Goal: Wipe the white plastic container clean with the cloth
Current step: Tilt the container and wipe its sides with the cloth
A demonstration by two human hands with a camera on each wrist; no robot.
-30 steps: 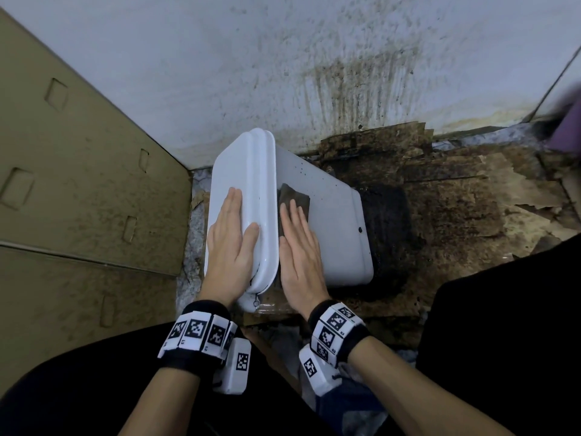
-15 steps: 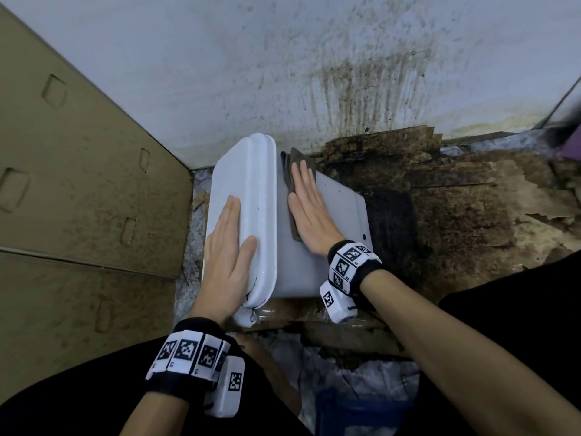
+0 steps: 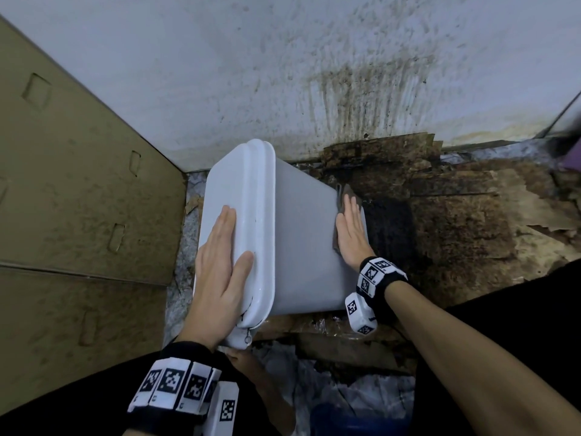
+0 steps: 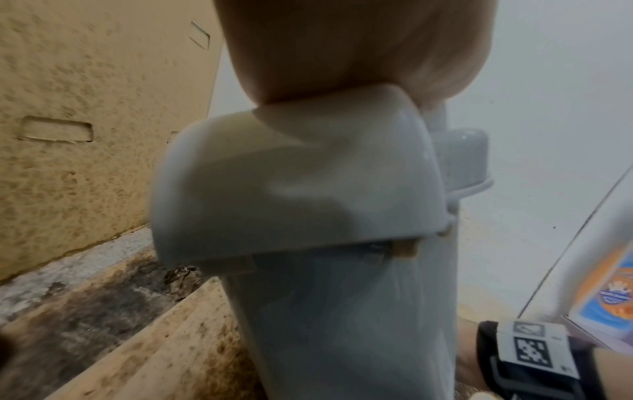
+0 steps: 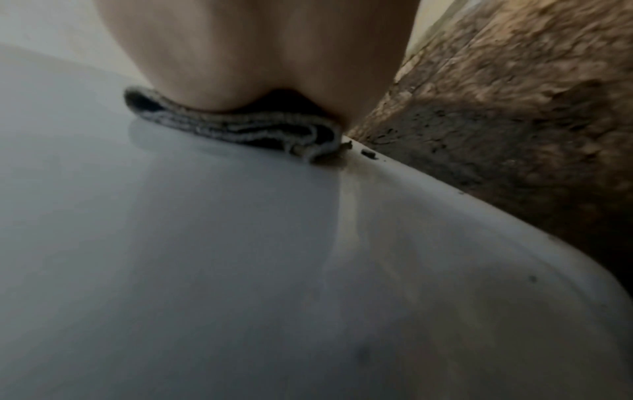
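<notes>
Head view: white container [image 3: 301,247] lies on its side at centre. Left hand [image 3: 224,265] braces its lid, fingers together; right hand [image 3: 350,231] flattens soft cloth [image 3: 345,191] at 3 o'clock. Likely light, slippery plastic.

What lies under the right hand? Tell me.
A folded dark cloth lies under the right hand, pressed flat against the white plastic container near its far edge. The container surface beneath the cloth is hidden.

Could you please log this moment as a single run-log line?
left hand: flat on container lid end, steadying | right hand: pressing cloth at base edge | specks remain there
</notes>
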